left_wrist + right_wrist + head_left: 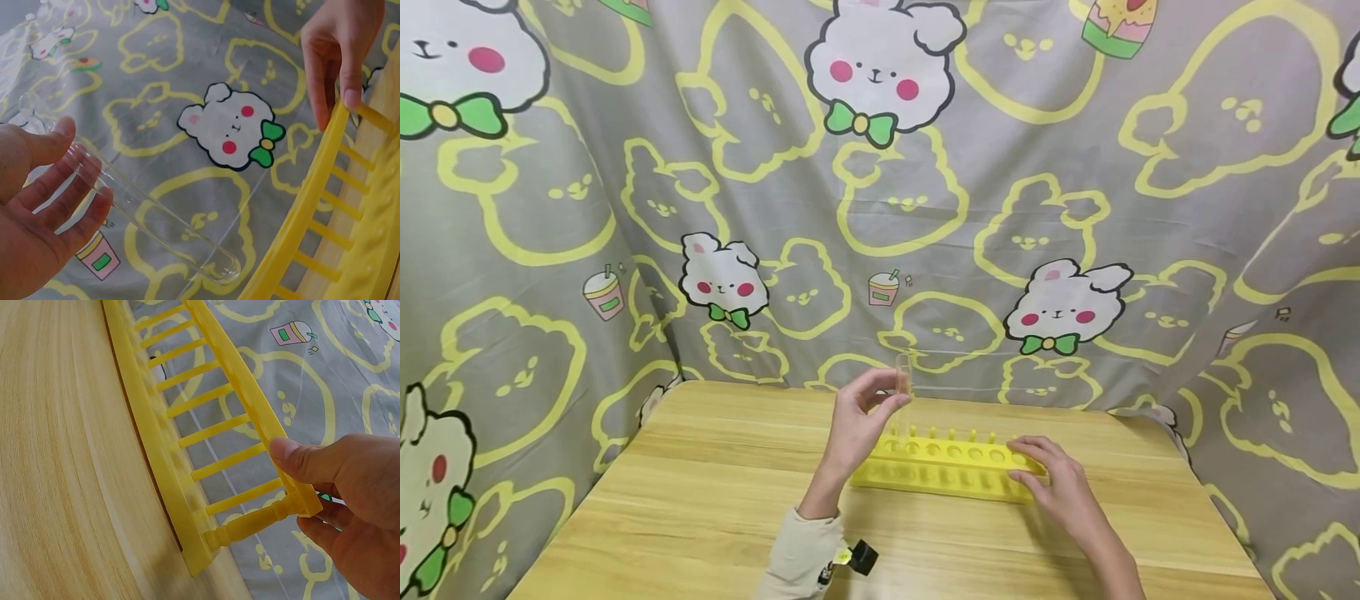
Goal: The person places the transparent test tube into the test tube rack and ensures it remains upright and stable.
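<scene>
The work looks partway: the yellow rack [955, 487] stands on the tabletop [715, 467], the clear tube [164, 220] near its left part, apparently unseated. The left hand's [856, 421] grip pinches the tube's upper part; the right hand [1060, 483] holds the rack's right end. The tube points rounded end down, long axis nearly upright.

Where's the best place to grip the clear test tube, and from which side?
Probably pinch the test tube near its upper end, coming from the left as the left hand does. Its straight, slim wall suits thumb against fingers, and its rounded lower end points down toward the yellow rack, so that end should stay free.
</scene>
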A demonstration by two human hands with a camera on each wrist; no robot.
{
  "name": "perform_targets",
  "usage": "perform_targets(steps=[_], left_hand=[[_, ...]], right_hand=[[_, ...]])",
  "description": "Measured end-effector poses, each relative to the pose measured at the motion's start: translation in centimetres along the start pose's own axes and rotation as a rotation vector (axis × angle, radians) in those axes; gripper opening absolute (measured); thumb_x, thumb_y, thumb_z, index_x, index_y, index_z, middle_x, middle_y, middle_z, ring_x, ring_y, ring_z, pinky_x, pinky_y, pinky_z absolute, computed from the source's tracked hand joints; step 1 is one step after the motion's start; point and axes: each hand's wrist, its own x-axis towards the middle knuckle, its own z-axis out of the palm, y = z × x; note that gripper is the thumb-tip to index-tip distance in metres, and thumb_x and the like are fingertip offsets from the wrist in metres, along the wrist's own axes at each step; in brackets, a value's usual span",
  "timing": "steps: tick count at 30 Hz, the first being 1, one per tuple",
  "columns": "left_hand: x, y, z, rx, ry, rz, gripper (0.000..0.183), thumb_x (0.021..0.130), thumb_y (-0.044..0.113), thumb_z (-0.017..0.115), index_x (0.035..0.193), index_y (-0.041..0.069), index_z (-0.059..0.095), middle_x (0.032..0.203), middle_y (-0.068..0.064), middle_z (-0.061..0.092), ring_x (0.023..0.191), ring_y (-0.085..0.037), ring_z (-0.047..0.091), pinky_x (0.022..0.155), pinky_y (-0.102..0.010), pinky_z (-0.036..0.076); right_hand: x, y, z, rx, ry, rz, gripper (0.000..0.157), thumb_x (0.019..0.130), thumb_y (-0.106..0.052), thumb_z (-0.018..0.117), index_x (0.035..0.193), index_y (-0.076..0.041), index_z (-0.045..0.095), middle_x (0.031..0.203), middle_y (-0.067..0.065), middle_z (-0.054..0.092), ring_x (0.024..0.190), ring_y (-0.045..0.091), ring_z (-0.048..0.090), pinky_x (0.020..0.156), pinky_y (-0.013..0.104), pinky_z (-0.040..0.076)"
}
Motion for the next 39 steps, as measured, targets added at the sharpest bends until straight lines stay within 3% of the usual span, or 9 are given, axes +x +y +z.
perform_targets(steps=[10,19,39], left_hand=[[0.0,0.2,0.5,-0.017,0.000,-0.008,0.020,0.092,0.000,0.075,0.112,0.002,0.072,0.105,-0.012,0.073,0.097,-0.022,0.071,0.085,-0.039,0.060],[0.0,0.0,0.9,-0.029,-0.012,0.009,0.023,0.091,-0.003,0.075,0.114,-0.001,0.071,0.106,-0.018,0.072,0.099,-0.026,0.071,0.086,-0.037,0.060],[-0.1,0.1,1.8,-0.046,-0.041,-0.019,0.022,0.092,-0.001,0.075,0.114,0.002,0.071,0.105,-0.013,0.071,0.101,-0.024,0.070,0.087,-0.038,0.060]], right_hand=[[0.0,-0.2,-0.1,0.005,-0.011,0.013,0.042,0.077,0.002,0.086,0.117,-0.002,0.074,0.119,0.010,0.069,0.108,0.033,0.068,0.087,0.050,0.058],[0.0,-0.1,-0.1,0.008,-0.011,0.013,0.042,0.077,0.002,0.086,0.117,-0.002,0.074,0.119,0.011,0.069,0.108,0.032,0.068,0.087,0.050,0.058],[0.1,-0.1,-0.1,0.017,0.001,0.008,0.042,0.076,0.002,0.087,0.116,-0.003,0.074,0.119,0.010,0.069,0.108,0.033,0.068,0.086,0.050,0.058]])
